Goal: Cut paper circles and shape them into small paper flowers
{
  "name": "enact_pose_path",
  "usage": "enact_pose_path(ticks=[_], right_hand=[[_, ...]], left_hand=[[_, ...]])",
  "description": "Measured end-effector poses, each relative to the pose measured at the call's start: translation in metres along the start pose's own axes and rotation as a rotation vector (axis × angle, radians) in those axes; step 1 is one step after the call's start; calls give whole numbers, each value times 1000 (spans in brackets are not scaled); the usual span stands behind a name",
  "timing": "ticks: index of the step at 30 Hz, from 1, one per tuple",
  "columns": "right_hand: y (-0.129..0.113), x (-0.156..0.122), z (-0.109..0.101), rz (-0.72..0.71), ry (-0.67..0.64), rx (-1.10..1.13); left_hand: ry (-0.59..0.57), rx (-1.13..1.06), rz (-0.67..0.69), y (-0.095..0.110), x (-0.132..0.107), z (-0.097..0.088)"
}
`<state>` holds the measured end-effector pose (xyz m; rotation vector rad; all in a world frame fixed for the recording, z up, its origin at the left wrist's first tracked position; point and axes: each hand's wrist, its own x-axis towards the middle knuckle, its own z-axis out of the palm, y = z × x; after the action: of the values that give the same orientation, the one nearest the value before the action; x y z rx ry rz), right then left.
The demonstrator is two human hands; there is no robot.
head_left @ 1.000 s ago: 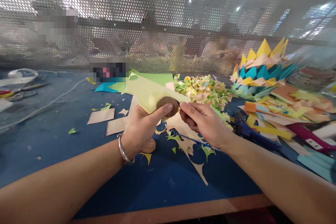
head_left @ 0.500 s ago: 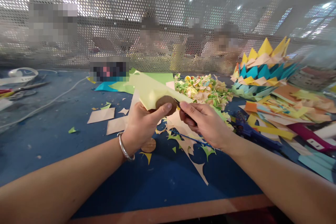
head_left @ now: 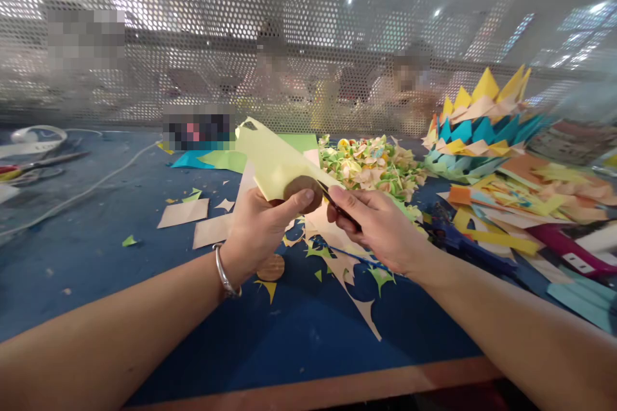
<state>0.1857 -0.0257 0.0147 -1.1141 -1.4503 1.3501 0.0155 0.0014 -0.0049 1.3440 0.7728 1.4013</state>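
In the middle of the view, my left hand pinches a sheet of pale yellow paper together with a round brown disc, the thumb pressing on the disc's face. My right hand is wrapped round a small pair of scissors, whose handles are mostly hidden by the fingers. The dark blades meet the paper at the disc's right edge. Below my left hand a second disc, wood-coloured, lies on the blue table beside a yellow scrap.
Cut paper pieces form a heap behind my right hand. A tiered folded-paper piece stands at the back right, near paper strips and a blue tool resembling a glue gun. A white cable crosses the left side.
The scissors' blades sit slightly differently at the disc's edge, and the paper beyond them looks shorter on the right. Both hands keep their hold; the view has shifted slightly.
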Motion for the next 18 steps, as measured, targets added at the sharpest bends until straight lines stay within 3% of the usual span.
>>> enact_pose_path(ticks=[5, 8, 12, 15, 18], right_hand=[[0, 1, 1, 7, 27, -11], [0, 0, 1, 12, 31, -17], [-1, 0, 1, 4, 34, -22], [0, 1, 1, -6, 35, -27], [1, 1, 0, -10, 23, -17]], left_hand=[[18, -48, -65, 1, -1, 3], [18, 6, -17, 2, -1, 2], [-115, 123, 37, 4, 0, 0], [-199, 45, 27, 3, 0, 1], [-213, -23, -8, 2, 0, 2]])
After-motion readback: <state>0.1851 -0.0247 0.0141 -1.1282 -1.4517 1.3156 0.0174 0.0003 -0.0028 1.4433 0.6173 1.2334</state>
